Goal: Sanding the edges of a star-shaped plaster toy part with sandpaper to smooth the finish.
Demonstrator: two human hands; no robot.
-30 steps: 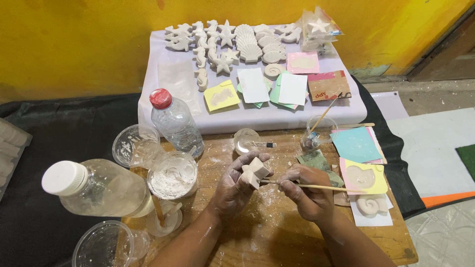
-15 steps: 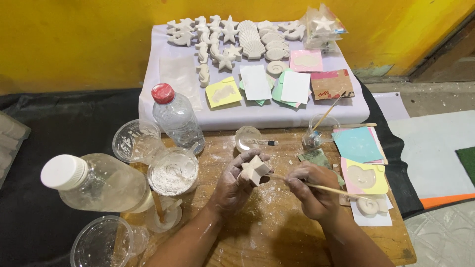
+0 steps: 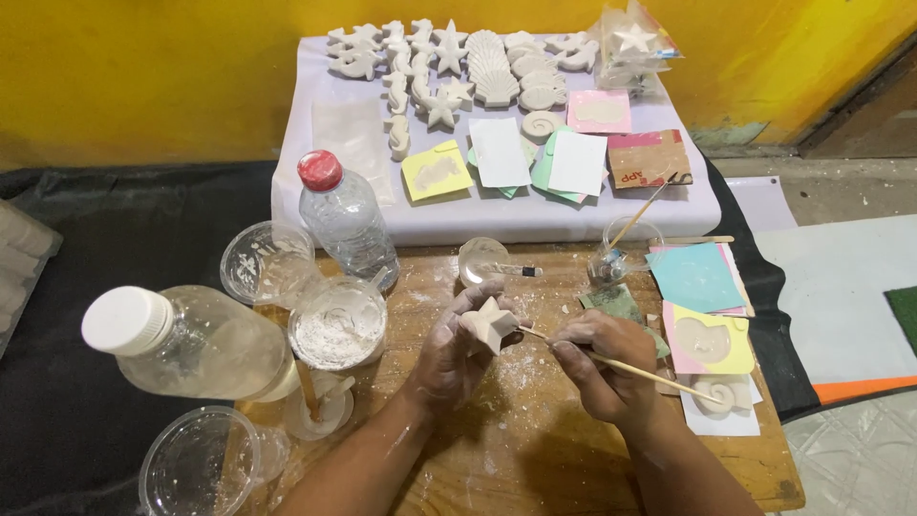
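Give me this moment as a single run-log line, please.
left hand: holds star cast | right hand: holds wooden stick, tip at star | surface: wooden table

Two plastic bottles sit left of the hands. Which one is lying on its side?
The white-capped bottle, lying tipped at the near left. The red-capped bottle behind it stands upright.
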